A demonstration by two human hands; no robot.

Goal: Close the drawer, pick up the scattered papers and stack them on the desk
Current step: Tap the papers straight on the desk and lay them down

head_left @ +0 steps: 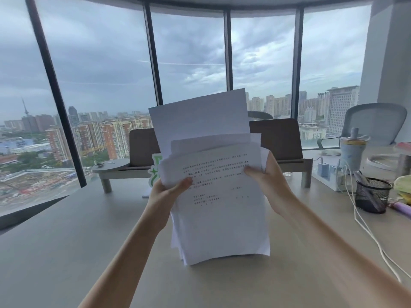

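Note:
A bundle of white papers (220,210) stands upright on the beige desk (66,252), its lower edge resting on the desktop. The sheets are uneven; several stick up higher at the back, and the front sheet carries printed text. My left hand (169,192) grips the bundle's left edge with the thumb across the front. My right hand (266,176) holds the right edge, fingers curled over the front sheet. No drawer is in view.
A wooden monitor riser (287,162) stands behind the papers, with a green-and-white sign (155,172) partly hidden. At the right are a mesh pen cup (371,194), white cables (364,230), a power strip (327,174), a bottle (353,152) and an office chair (375,123). Floor-to-ceiling windows lie beyond.

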